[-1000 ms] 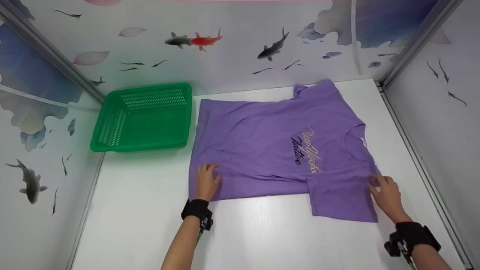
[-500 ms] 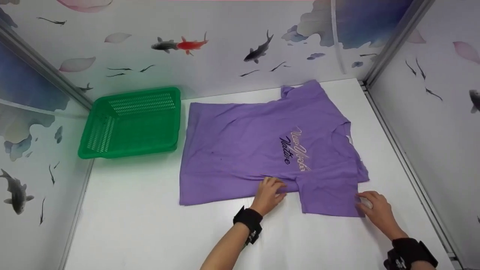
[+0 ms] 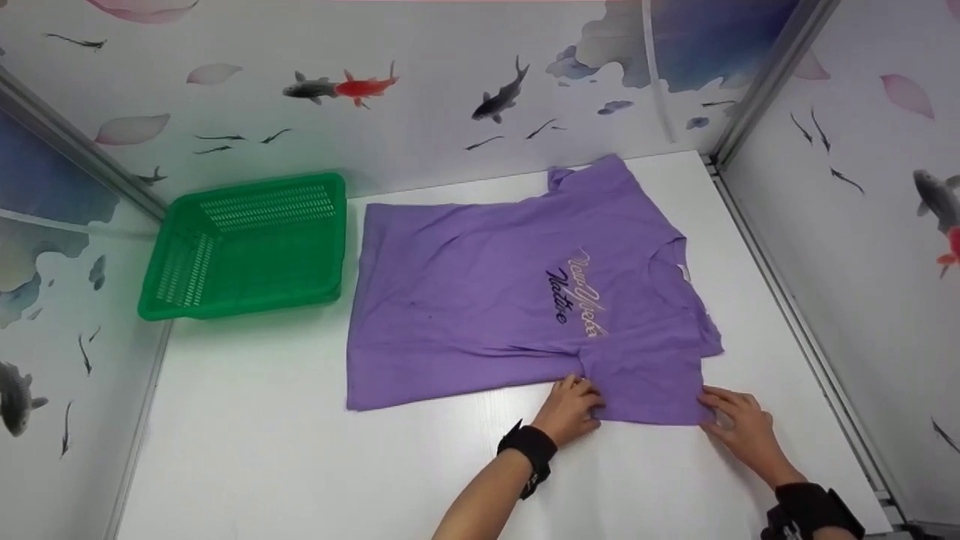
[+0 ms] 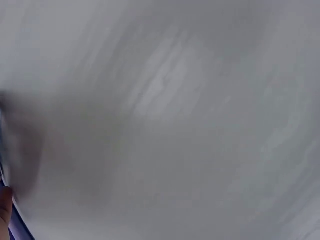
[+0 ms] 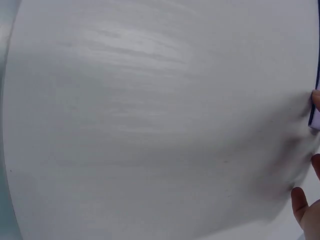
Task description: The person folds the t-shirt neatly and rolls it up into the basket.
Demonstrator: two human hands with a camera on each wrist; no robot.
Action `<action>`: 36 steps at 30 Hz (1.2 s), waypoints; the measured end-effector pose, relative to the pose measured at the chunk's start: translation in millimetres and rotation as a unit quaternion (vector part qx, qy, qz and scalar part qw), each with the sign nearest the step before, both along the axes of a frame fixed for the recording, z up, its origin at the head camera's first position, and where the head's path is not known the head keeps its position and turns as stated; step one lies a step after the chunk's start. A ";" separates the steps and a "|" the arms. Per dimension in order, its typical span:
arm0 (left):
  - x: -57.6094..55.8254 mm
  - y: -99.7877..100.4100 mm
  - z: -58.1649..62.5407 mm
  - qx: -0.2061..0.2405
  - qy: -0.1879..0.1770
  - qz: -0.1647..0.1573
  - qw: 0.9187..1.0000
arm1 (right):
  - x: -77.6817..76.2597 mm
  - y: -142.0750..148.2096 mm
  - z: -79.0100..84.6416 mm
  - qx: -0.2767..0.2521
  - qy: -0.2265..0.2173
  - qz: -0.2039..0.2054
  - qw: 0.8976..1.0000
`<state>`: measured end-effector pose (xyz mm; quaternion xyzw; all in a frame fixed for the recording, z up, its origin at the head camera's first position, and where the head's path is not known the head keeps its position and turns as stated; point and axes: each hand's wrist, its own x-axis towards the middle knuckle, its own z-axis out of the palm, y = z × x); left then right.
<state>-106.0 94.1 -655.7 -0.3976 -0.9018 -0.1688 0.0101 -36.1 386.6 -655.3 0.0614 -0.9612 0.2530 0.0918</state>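
A purple short-sleeved T-shirt (image 3: 480,285) lies spread on the white table, its collar toward the right and its hem toward the left. Script lettering (image 3: 574,296) runs across its chest. My left hand (image 3: 566,411) touches the near sleeve where it meets the body, fingers bent and thumb apart from them. At the sleeve's outer corner is my right hand (image 3: 742,431), fingertips on the edge. In the right wrist view its thumb (image 5: 300,202) stands away from the cloth. The left wrist view catches only a fingertip (image 4: 5,202) on the shirt's edge (image 4: 20,227).
A green plastic basket (image 3: 255,259) with slotted sides stands at the back left of the table (image 3: 300,472). Walls printed with fish (image 3: 499,94) enclose the back and both sides. A metal rail (image 3: 795,315) runs along the right edge.
My left hand has moved right from the hem to the near sleeve. The right hand has slid down from the shoulder side to the sleeve's corner. The head view has shifted slightly.
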 end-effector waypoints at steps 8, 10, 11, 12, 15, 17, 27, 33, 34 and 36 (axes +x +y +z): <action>0.2 1.8 -2.3 0.020 0.019 0.008 1.000 | -7.9 -0.1 -7.9 -0.003 0.114 0.013 0.993; -0.6 3.2 0.3 0.017 0.029 0.013 0.999 | -11.0 -0.7 -6.1 -0.007 0.116 0.010 0.993; -1.3 4.0 2.0 0.016 0.033 0.014 0.999 | -12.5 -1.1 -4.4 -0.011 0.112 0.006 0.994; -2.3 4.5 3.6 0.018 0.035 0.015 0.999 | -14.2 -1.3 -2.1 -0.016 0.109 0.003 0.994; -7.9 5.4 11.2 0.038 0.037 0.018 0.998 | -21.4 -1.5 7.7 -0.032 0.105 -0.003 0.994; -14.2 5.9 16.5 0.063 0.037 0.021 0.997 | -27.8 -1.1 16.1 -0.040 0.107 -0.008 0.993; -62.0 8.4 54.8 0.136 0.016 0.075 0.988 | -86.8 -4.3 58.5 -0.038 0.130 -0.041 0.990; -87.1 7.5 72.1 0.159 0.016 0.111 0.981 | -124.2 -15.5 77.5 -0.085 0.135 -0.072 0.985; -90.8 7.4 73.7 0.159 0.016 0.118 0.980 | -129.8 -18.0 80.2 -0.096 0.130 -0.079 0.984; -97.8 7.1 76.8 0.156 0.013 0.129 0.979 | -140.2 -23.0 84.6 -0.116 0.117 -0.094 0.982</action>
